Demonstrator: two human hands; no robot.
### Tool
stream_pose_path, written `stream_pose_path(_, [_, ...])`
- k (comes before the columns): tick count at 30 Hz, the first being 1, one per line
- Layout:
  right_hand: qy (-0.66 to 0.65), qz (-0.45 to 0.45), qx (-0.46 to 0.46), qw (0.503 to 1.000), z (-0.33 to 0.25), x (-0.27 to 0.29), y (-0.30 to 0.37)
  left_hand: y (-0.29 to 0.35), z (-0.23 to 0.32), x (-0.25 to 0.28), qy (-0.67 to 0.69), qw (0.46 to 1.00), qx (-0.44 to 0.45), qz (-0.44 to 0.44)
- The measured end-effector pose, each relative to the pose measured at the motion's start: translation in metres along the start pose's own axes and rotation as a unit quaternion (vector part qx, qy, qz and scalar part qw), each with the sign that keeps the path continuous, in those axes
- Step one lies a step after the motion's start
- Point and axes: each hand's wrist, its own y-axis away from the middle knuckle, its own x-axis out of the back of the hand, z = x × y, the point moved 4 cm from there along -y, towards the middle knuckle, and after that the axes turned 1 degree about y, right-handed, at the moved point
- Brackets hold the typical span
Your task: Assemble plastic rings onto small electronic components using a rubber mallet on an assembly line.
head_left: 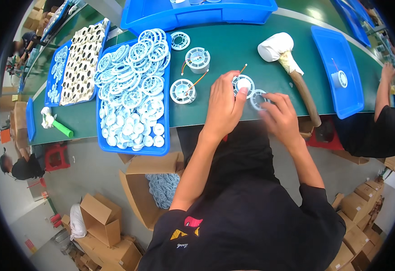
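Note:
My left hand (223,103) is closed round a white round plastic housing (238,84) with a pale disc in its middle and a thin orange wire sticking out at the top. Beside it, my right hand (282,116) pinches a pale spoked plastic ring (254,101), partly hidden by the fingers; that hand is slightly blurred. To the left on the green table stand two more housings with wires, one farther off (198,59) and one nearer (180,91). A loose spoked ring (179,41) lies behind them.
A blue tray (167,115) heaped with pale rings and small discs stands at left. A mallet (303,90) with a cloth-wrapped head lies at right, before a blue tray (352,101) holding one housing. Below the table edge is an open carton (132,198) of rings.

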Motion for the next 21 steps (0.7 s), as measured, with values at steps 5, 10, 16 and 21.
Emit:
stream_pose_path(5, [-0.125,0.001,-0.121,0.985,0.023,0.026,-0.02,0.001,0.002,-0.002,-0.008,1.0,0.004,0.008])
stream_pose_path(10, [-0.077,-0.059,-0.107,0.989,0.051,0.005,-0.052,-0.002,0.004,-0.006,-0.022,0.999,0.031,0.036])
stream_pose_path(16, [-0.027,0.022,-0.133,0.99,0.01,0.008,0.004,-0.003,0.003,-0.009,-0.025,0.998,0.013,0.051])
stream_pose_path(21, [0.003,0.034,-0.116,0.993,0.007,-0.004,0.009,-0.002,0.001,-0.007,-0.033,0.998,-0.013,0.054])
